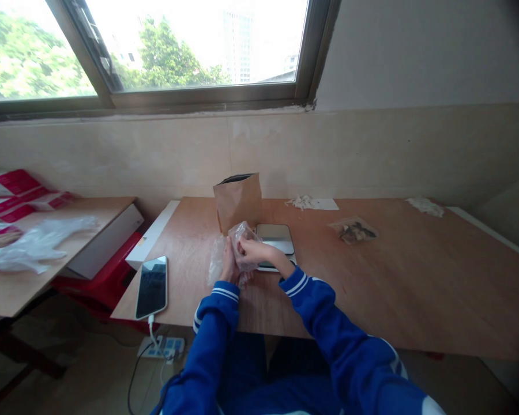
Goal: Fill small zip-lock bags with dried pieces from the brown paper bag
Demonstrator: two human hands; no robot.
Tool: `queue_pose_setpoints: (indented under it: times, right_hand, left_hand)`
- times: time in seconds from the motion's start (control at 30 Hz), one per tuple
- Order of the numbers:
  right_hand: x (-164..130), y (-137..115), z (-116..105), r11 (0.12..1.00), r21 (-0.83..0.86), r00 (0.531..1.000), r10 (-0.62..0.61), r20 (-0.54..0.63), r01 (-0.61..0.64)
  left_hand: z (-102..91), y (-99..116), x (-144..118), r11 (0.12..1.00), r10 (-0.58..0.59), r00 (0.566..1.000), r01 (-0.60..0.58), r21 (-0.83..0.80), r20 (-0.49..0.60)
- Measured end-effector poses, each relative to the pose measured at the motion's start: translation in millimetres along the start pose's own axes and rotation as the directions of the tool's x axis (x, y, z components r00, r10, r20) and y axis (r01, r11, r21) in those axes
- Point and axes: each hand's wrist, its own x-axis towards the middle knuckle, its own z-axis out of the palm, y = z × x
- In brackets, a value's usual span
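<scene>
Blue sleeves fill the bottom of my view, and beyond them the wooden table (372,276) runs wide under the window; a brown paper bag (237,200) stands upright at its far middle, mouth open to the ceiling; a flat scale (275,237) lies just right of my hands, a phone (151,286) on its cable rests near the left edge, and a small filled pouch (353,231) lies well apart to the right. My left hand (229,266) and right hand (249,252) both pinch a clear plastic bag (241,242) held just above the table in front of the paper bag; it could tear or slip, I judge, since the film is thin and crumpled; its long axis seems upright, though I cannot tell which way its mouth points.
</scene>
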Motion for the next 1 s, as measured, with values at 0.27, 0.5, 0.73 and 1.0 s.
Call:
queue_pose_setpoints:
  times: [0.27, 0.5, 0.73, 1.0]
  right_hand:
    - [4.7, 11.7, -11.5, 0.977, 0.148, 0.982, -0.137, -0.133, 0.156]
    - [12.3, 21.8, -83.9, 0.767, 0.376, 0.682, -0.108, -0.723, 0.52]
    - [71.5, 16.5, -133.7, 0.835, 0.104, 0.324, -0.093, -0.941, 0.54]
    - [93.8, 28.0, -110.7, 0.905, 0.058, 0.56, -0.208, -0.802, 0.421]
  left_hand:
    - [6.6, 6.8, -5.9, 0.998, -0.015, 0.999, 0.012, -0.069, -0.051]
    - [15.4, 15.6, -14.7, 0.989, -0.054, 0.998, 0.055, -0.138, 0.015]
    - [9.6, 13.6, -13.0, 0.991, -0.075, 0.997, 0.072, -0.116, -0.024]
    - [4.8, 8.0, -5.8, 0.997, -0.07, 0.997, 0.069, -0.044, -0.029]
